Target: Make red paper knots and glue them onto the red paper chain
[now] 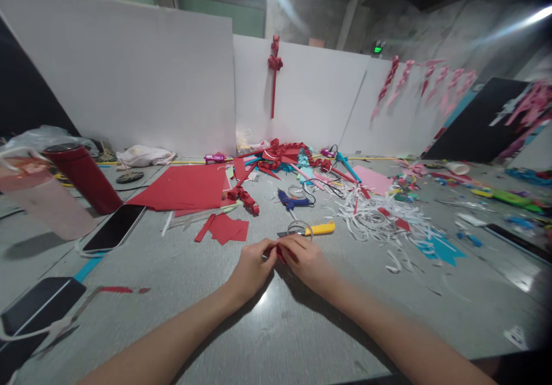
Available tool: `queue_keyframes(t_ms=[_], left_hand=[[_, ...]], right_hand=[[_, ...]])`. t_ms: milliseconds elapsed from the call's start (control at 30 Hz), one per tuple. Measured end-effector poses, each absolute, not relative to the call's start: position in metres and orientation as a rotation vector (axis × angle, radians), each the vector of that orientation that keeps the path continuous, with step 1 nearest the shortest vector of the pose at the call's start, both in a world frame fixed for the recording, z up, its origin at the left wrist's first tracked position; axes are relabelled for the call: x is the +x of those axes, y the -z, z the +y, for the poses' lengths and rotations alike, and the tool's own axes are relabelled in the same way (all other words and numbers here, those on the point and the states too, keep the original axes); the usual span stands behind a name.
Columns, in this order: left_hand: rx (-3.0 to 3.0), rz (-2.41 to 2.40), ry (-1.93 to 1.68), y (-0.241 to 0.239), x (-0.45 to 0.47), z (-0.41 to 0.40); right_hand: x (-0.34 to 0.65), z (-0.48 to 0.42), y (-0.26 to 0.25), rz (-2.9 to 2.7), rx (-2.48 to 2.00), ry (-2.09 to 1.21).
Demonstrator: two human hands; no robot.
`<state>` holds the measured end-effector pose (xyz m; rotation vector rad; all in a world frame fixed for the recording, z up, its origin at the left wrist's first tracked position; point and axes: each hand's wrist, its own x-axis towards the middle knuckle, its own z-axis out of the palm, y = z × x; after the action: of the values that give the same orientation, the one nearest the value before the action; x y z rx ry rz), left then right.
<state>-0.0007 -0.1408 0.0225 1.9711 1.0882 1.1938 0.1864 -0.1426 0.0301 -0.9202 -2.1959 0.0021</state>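
Note:
My left hand [255,265] and my right hand [309,259] meet at the middle of the table, fingertips pinched together. Between them is a small piece of red paper [281,256], mostly covered by the fingers. Just beyond my right hand lies a yellow utility knife [321,229] with its blade out, pointing left. A clear ring like a tape roll [309,228] rests across the blade. Farther back is a blue glue gun [293,201]. Several small red paper pieces [230,228] lie to the far left of my left hand.
Large red paper sheets [185,186] and a dark-screened phone [112,228] lie to the left, with a red tumbler [86,178] behind. White paper strips [375,218] are heaped to the right. A red curled-paper piece [273,80] hangs on the white panel [319,97].

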Motion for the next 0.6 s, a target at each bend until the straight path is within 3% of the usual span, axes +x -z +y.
queue_keyframes(t_ms=[300,600], left_hand=[[1.968,1.085,-1.193,-0.0216,-0.0002,-0.141],[1.927,1.098,-1.177,-0.026,-0.0005,-0.1412]], right_hand=[[0.1862,-0.1431,-0.0307,-2.193,-0.949,0.004],[0.1834,-0.1445,-0.0347,-2.074,-1.076,-0.195]])
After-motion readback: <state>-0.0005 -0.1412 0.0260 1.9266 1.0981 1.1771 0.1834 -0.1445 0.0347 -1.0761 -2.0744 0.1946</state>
